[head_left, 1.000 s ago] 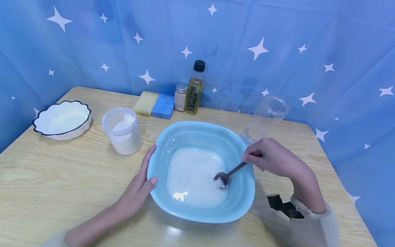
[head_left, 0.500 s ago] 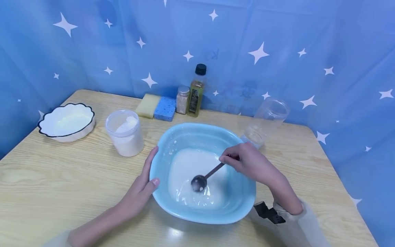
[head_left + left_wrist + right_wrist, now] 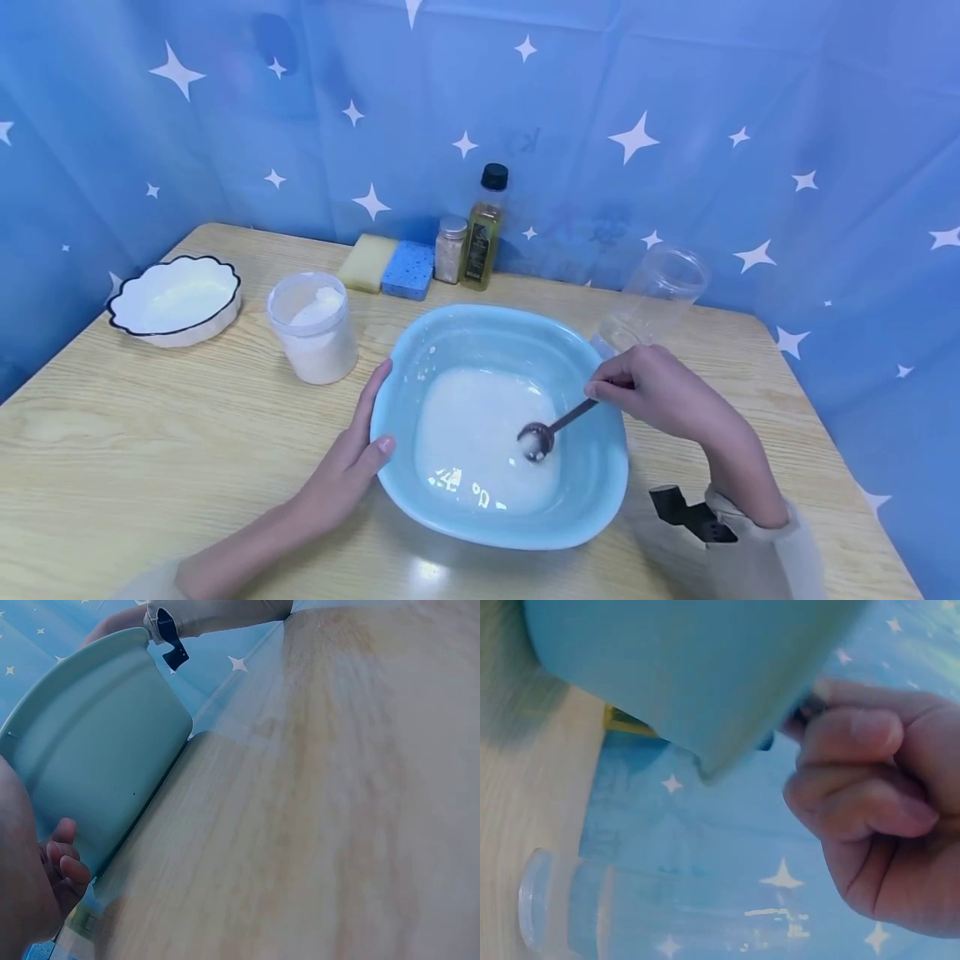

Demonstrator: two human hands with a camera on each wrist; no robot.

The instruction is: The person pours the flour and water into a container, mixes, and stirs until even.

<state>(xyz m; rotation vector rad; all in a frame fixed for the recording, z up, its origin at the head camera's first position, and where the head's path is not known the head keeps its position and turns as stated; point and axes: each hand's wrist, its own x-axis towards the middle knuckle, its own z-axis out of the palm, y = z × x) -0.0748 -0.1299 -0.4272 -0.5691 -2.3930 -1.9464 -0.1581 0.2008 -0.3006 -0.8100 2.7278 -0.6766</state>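
Your right hand (image 3: 660, 392) pinches the dark metal spoon (image 3: 551, 429), its bowl dipped in the white liquid (image 3: 472, 433) inside the light blue plastic basin (image 3: 420, 350) at mid-table, while your left hand (image 3: 352, 458) cups its rim with loosely curved fingers.

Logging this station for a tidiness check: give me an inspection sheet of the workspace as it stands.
Surface: wooden table, bare at the front.
Job's things: blue basin with white liquid; spoon dipped in it.
Clutter: powder jar, white dish, two sponges, shaker, oil bottle, clear jar.
Grippers: left hand holds the rim; right hand pinches the spoon.
Cables: nothing seen.
Surroundings: blue starred backdrop.
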